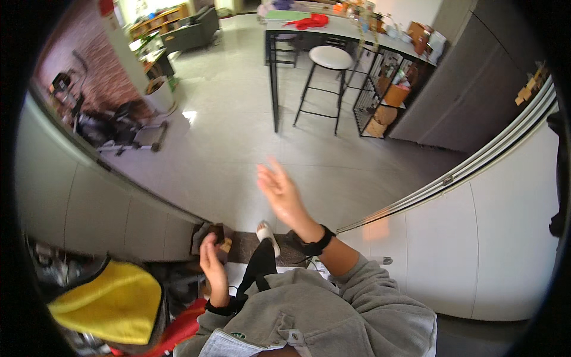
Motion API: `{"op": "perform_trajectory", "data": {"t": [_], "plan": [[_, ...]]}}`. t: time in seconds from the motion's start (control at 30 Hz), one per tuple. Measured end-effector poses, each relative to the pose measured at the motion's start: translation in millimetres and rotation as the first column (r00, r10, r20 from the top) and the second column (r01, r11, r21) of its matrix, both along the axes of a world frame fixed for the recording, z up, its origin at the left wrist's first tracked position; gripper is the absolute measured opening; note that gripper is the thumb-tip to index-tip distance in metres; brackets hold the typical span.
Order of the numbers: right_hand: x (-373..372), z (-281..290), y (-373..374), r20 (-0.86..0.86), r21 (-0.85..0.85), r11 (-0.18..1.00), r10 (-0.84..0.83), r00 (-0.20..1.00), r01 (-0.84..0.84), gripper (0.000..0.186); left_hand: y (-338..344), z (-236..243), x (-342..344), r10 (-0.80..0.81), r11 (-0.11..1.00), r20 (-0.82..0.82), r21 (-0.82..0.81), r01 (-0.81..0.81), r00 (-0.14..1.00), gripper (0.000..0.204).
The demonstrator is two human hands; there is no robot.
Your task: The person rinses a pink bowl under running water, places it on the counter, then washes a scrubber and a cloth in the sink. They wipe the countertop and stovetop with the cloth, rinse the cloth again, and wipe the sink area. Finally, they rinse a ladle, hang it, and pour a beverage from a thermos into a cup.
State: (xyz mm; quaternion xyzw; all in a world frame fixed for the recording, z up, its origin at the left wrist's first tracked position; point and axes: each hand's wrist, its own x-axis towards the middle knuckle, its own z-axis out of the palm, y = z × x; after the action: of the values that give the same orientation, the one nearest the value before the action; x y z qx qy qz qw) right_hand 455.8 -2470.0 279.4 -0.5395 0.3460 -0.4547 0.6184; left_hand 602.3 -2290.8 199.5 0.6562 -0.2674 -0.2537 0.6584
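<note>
Both of my hands are raised in front of my body with nothing in them. My right hand (282, 195) reaches forward over the floor, its fingers stretched out and a little blurred; a black band (319, 241) circles that wrist. Lower and to the left, my left hand (213, 265) is held up with its fingers extended, near a dark brown object (205, 236) on the ground by the doorway. I wear a grey sweatshirt (309, 309). One foot in a white slipper (269, 238) stands at the dark threshold.
White panels flank the doorway, left (95, 208) and right (440, 250). Ahead are a high table (351, 25) bearing a red cloth (310, 22), a round stool (331, 58) and a shelf rack (389, 89). An exercise machine (113, 122) stands left. A yellow item (113, 300) sits beside me.
</note>
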Motion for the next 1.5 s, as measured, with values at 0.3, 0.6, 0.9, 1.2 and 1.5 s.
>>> {"op": "perform_trajectory", "data": {"t": [0.3, 0.6, 0.9, 1.2, 1.5], "plan": [[-177, -47, -143, -0.113, -0.230, 0.662, -0.747, 0.656, 0.714, 0.061, -281, -16, 6, -0.696, 0.718, 0.002, -0.025, 0.695, 0.719, 0.021], [-278, 20, -226, -0.483, -0.750, 0.114, -0.767, -0.422, 0.651, 0.083, -487, -22, 85, -0.809, 0.579, -0.028, 0.137, 0.804, 0.587, 0.020], [-442, 158, -253, -0.228, -0.943, -0.254, 0.021, -0.973, 0.216, 0.083, -606, -36, 86, -0.734, 0.665, 0.063, 0.267, 0.697, 0.676, 0.024], [-487, 170, -226, -0.201, -0.916, -0.395, 0.309, -0.929, 0.067, 0.087, -709, -33, 18, -0.837, 0.533, 0.016, 0.251, 0.808, 0.547, 0.023], [-502, 155, -234, -0.267, -0.943, -0.313, 0.497, -0.825, 0.117, 0.092, -786, -27, -11, -0.856, 0.510, 0.051, 0.250, 0.823, 0.515, 0.024]]}}
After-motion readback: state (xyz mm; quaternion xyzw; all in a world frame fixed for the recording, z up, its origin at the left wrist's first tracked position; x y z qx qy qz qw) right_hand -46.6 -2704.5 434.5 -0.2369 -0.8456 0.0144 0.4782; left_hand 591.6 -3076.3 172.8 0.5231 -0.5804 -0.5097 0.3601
